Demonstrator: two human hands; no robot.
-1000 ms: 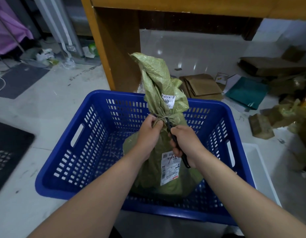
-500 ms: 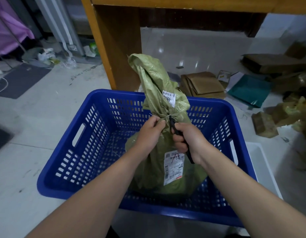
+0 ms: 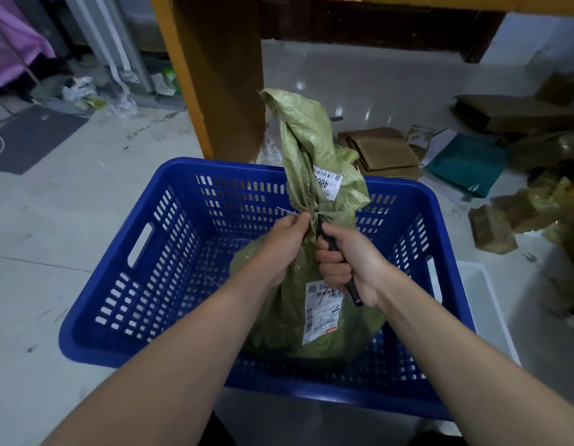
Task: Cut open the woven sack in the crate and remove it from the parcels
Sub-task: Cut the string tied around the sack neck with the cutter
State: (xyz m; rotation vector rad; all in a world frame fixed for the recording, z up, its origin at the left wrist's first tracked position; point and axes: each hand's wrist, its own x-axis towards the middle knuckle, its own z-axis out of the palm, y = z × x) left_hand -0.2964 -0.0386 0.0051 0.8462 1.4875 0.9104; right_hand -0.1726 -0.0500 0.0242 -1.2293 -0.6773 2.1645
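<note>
Left hand (image 3: 284, 241) pinches woven sack (image 3: 314, 175) neck, right hand (image 3: 346, 259) fists black cutter (image 3: 351, 286) w/ blade at tie.

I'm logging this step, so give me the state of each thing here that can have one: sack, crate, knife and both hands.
Woven sack: upright in the crate, neck tied shut.
Tie: around the neck, not visibly cut through.
Blue crate: on the floor, holding only the sack.
Knife: gripped, tip up at the tie.
Left hand: closed on the sack neck.
Right hand: fisted around the knife handle.
</note>
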